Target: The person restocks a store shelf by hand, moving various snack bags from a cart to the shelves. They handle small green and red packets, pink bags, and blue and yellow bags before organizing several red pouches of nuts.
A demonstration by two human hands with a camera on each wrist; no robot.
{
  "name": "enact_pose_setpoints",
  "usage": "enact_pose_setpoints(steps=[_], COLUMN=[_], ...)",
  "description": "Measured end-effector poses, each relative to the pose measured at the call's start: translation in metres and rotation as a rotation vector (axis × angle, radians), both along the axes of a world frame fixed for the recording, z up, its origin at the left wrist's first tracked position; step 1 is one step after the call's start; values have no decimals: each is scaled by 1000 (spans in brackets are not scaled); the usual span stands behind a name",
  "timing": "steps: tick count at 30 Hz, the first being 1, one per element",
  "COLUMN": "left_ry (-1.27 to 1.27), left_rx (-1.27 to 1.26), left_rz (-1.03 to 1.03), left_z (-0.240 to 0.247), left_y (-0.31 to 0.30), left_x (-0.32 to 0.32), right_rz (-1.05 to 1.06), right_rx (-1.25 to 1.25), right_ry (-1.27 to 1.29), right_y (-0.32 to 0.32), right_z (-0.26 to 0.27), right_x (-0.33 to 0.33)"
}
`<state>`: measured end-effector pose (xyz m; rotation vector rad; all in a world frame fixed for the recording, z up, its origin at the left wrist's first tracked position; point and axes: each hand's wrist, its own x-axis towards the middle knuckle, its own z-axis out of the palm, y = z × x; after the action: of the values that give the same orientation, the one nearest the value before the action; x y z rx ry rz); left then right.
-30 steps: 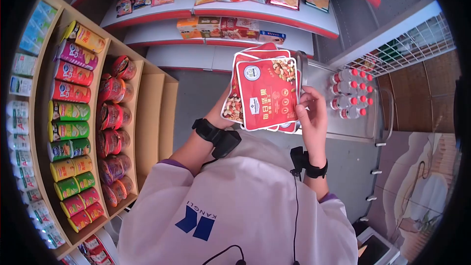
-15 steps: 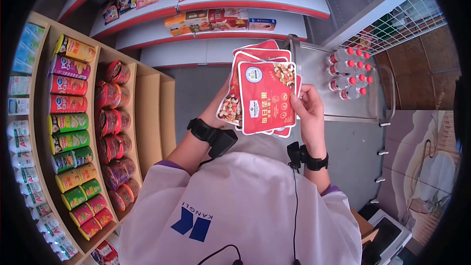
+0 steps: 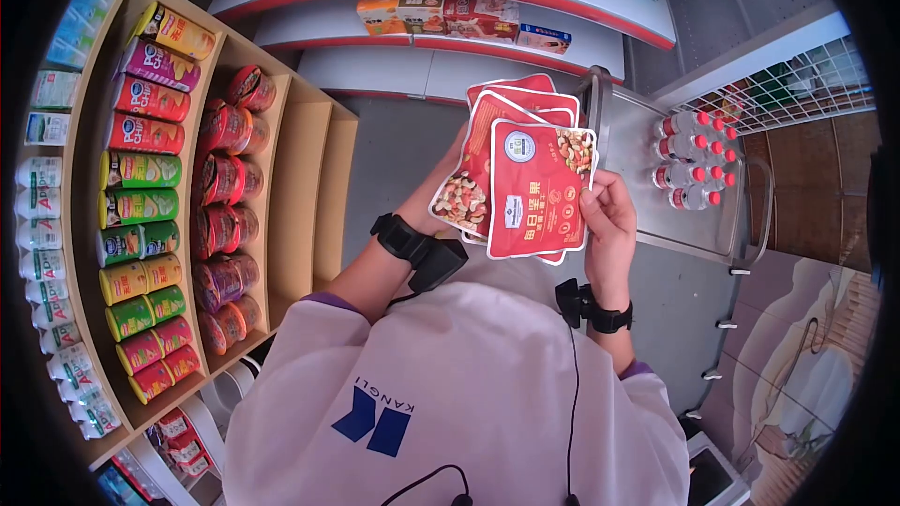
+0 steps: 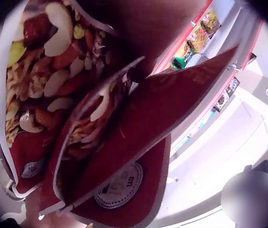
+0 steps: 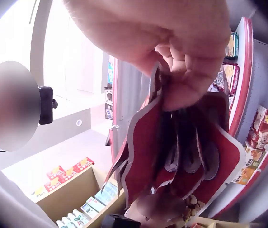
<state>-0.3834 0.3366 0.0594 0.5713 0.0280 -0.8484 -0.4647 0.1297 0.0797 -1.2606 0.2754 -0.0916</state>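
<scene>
Both hands hold a fanned stack of red mixed-nut packets with white edges in front of the chest. My right hand (image 3: 611, 223) pinches the right edge of the front packet (image 3: 539, 169), thumb on its printed face. Behind it, the other nut packets (image 3: 480, 145) spread toward the upper left. My left hand (image 3: 435, 202) supports the stack from the left, its fingers mostly hidden behind the packets. In the right wrist view, the packets (image 5: 143, 152) stand apart like leaves beneath the right hand's fingers. Nut pictures fill a packet (image 4: 53, 71) close up in the left wrist view.
A wooden shelf unit (image 3: 281, 136) on the left carries chip cans (image 3: 150, 96) and instant-noodle cups (image 3: 223, 178). Ahead, white shelves (image 3: 319, 28) hold snack bags and boxes. On the right, a metal cart (image 3: 647, 215) bears several red-capped bottles (image 3: 689, 173).
The front packet has shifted right relative to those behind, so more of the rear packets shows. Right thumb and fingers keep their pinch. The head view has swung slightly.
</scene>
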Motion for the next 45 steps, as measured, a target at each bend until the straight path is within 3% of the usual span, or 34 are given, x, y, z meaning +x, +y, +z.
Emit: enact_pose_setpoints(steps=[1,4,8,15,18,20,22,24,28,32,42,45], left_ry=[48,-61,6,-67,-60,-260,-286,-438,-512,-440,-542,-262], left_rx=[-68,140,20,89,22,294,333,650,690,499,558,379], left_rz=[-12,76,49,95,76,183,164,176,161,109,-13,-105], left_z=[-1,2,5,4,9,12,2,5,-9,-15,-23,-13], left_y=[0,-1,1,-5,-13,-24,-31,-37,-42,-47,-44,-46], left_x=[-1,-7,-9,-12,-14,-17,-17,-18,-18,-18,-16,-13], right_rz=[-2,-17,-37,-51,-1,-28,-79,-127,-247,-367,-489,-535], right_rx=[5,15,-6,32,-177,-112,-81,-50,-19,-5,102,130], right_ry=[-3,-14,2,9,-55,-13,29,67,11,-15,74,99], right_y=[0,2,4,13,11,13,10,11,15,14,28,25], right_z=[-1,-1,2,6,0,-1,-11,-17,-17,-15,-20,-26], right_x=[-1,0,-3,-4,-10,-14,-20,-25,-31,-34,-35,-38])
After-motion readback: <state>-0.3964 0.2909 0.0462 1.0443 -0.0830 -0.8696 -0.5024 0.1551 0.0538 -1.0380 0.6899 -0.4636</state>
